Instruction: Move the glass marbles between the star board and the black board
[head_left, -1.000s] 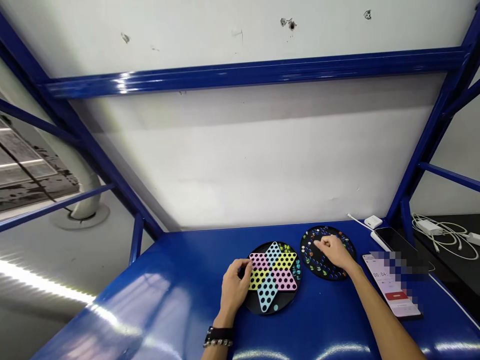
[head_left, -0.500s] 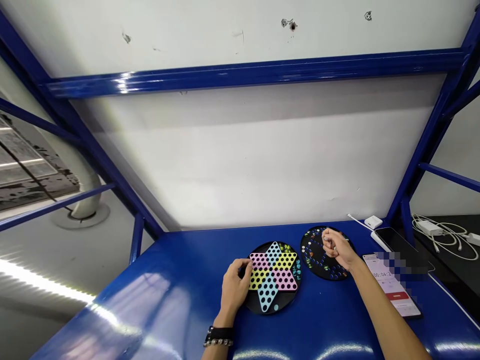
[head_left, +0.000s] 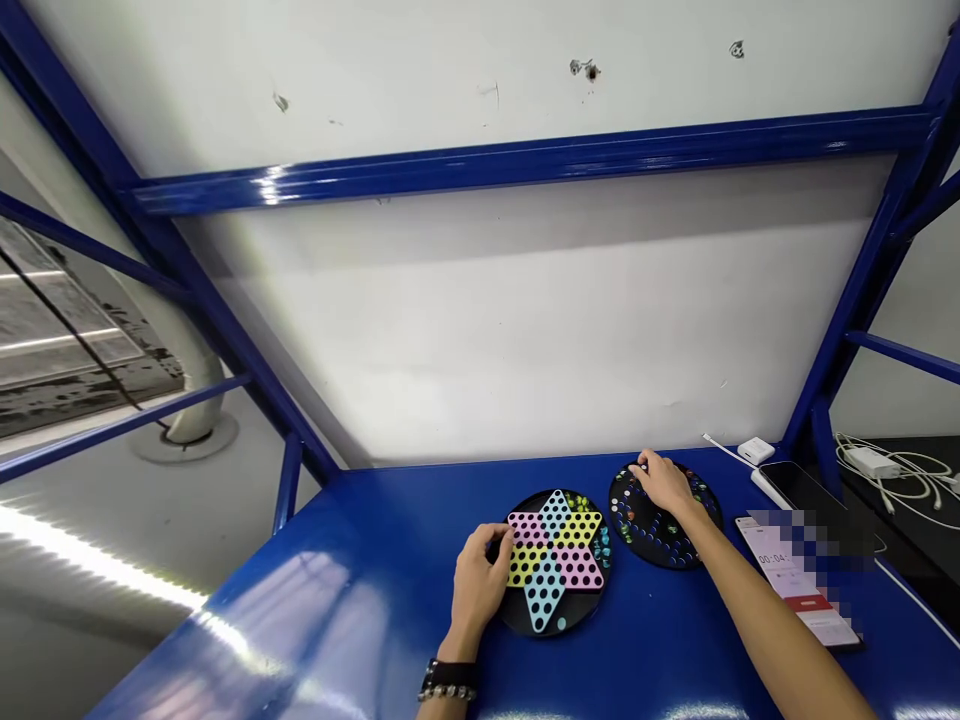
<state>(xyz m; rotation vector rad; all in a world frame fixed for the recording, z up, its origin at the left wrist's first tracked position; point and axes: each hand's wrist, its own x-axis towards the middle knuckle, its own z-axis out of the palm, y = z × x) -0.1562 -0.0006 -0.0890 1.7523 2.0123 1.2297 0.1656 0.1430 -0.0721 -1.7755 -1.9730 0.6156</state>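
Observation:
My left hand point(head_left: 480, 578) is curled over the left side of a round black Chinese checkers board point(head_left: 517, 612), thumb and fingers drawn together at the edge of its star. Whatever the fingers hold is hidden. The star has pink, yellow and light blue points full of dark holes. Yellow-green pegs point(head_left: 576, 502) and teal pegs point(head_left: 602, 545) lie in the rim at the board's right. Over the upper left of a second round black board point(head_left: 652, 535), with blue-edged holes and several marbles, my right hand point(head_left: 666, 484) is closed, fingertips down; nothing in them can be made out.
A phone point(head_left: 799, 580) showing a timer lies right of my right forearm, beside a dark device point(head_left: 799, 485), partly blurred out. A white adapter point(head_left: 756, 450) and a white cable sit near the back edge. Blue frame posts point(head_left: 862, 290) bound the blue table point(head_left: 390, 560).
My right hand has lowered from above the second board to its upper left part, fingertips now pointing down. The left hand keeps its place at the star board. The view has shifted slightly.

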